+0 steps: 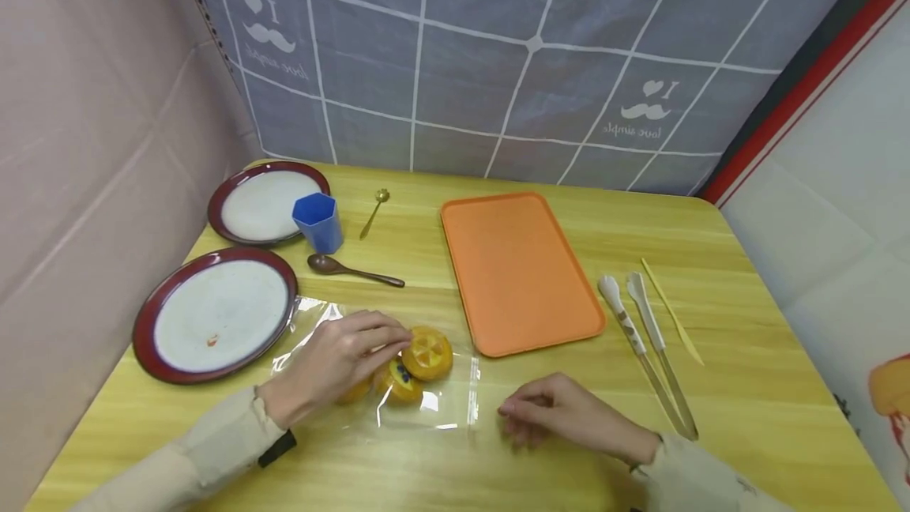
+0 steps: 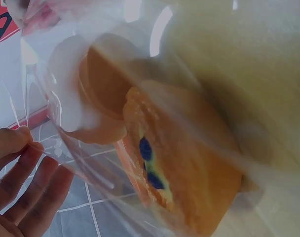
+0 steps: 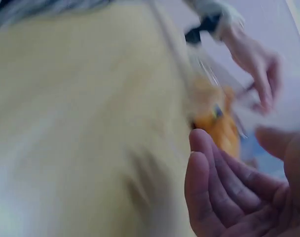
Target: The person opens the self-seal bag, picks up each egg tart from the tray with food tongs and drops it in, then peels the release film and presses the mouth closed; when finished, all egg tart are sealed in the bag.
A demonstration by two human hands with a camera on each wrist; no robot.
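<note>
A clear plastic bag (image 1: 455, 409) lies on the table with several round golden pastries inside. One pastry (image 1: 429, 354) has a criss-crossed yellow top; another, the blueberry pastry (image 2: 189, 158), carries dark blue berries. Over the bag is my left hand (image 1: 351, 350), and in the left wrist view its thumb and forefinger pinch the film at the edge. It partly covers a third pastry (image 1: 355, 392). My right hand (image 1: 558, 413) hovers close over the table to the right of the bag, its fingers loosely bent and holding nothing.
An orange tray (image 1: 522, 275) lies beyond the bag, with tongs (image 1: 650, 354) and a yellow stick (image 1: 671, 310) to its right. On the left are two red-rimmed plates (image 1: 220, 314), a blue cup (image 1: 320, 224), a brown spoon (image 1: 348, 269) and a small gold spoon (image 1: 374, 212).
</note>
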